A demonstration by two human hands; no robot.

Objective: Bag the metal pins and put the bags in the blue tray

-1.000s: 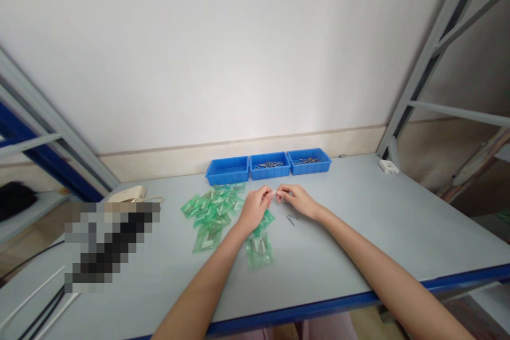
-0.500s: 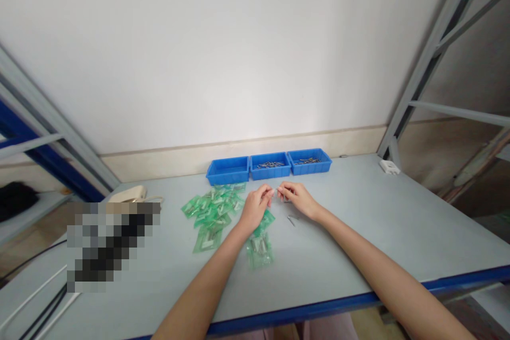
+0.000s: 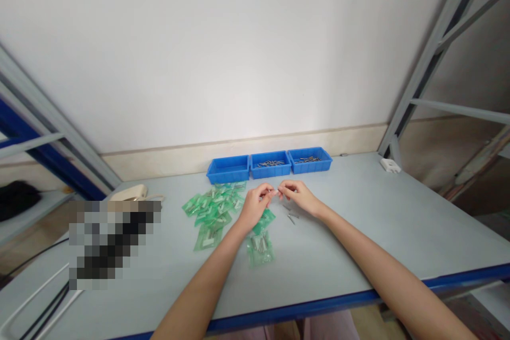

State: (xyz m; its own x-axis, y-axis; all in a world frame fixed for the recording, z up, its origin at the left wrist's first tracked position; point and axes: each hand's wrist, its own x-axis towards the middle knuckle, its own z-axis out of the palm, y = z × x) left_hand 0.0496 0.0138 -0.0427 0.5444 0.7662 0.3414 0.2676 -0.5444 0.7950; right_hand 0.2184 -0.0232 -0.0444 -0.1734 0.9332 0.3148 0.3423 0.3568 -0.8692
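Observation:
My left hand and my right hand meet at the fingertips over the middle of the table. Both are closed in a pinch around a small whitish thing, too small to make out. Several thin metal pieces lie on the table just below my right hand. Under and beside my left wrist are a green bag and a clear-green bag with metal pieces inside. A heap of green bags spreads to the left of my left hand.
Three blue bins stand in a row behind the hands: the left bin shows no pieces, the middle bin and right bin hold metal pieces. A white adapter sits at right. Cables and a blurred patch are at left.
The fingertips of both hands have come together at the small whitish thing. A further metal piece now shows on the table beneath my right hand.

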